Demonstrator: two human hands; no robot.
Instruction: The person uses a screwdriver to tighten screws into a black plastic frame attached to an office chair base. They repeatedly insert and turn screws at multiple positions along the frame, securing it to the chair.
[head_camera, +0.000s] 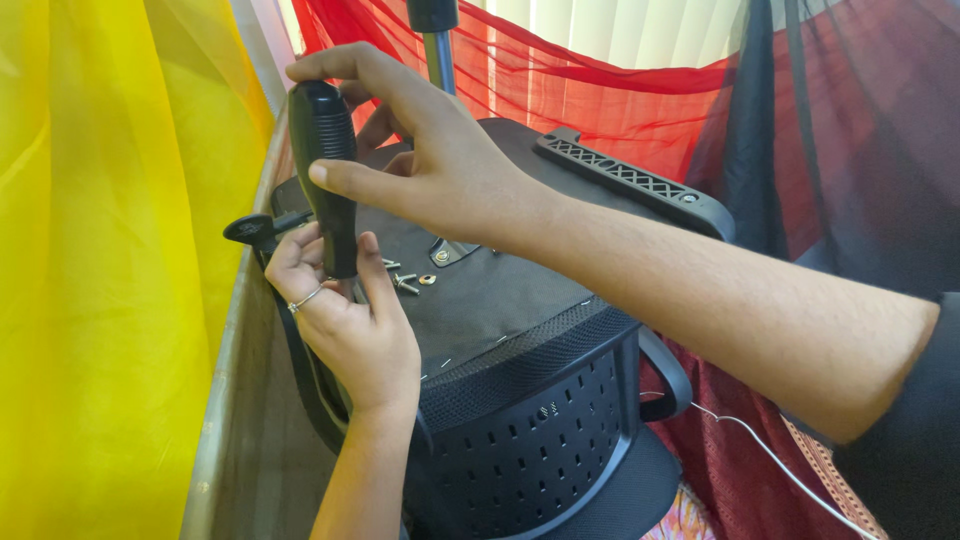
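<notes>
My right hand (440, 160) grips the top of a black screwdriver handle (325, 150), held upright over the underside of an upturned black office chair seat (500, 290). Below it, my left hand (345, 320), a ring on one finger, cups the lower end of the handle, hiding the shaft and tip. Loose screws and a washer (410, 281) lie on the seat's black fabric just right of my left hand. A black lever knob (250, 229) sticks out to the left of the tool.
A black armrest (635, 182) lies along the seat's far right edge. The chair's metal column (438, 45) rises at the top. The perforated black backrest (530, 440) hangs below. Yellow cloth (110, 270) hangs left, red cloth (600, 90) behind, dark cloth right.
</notes>
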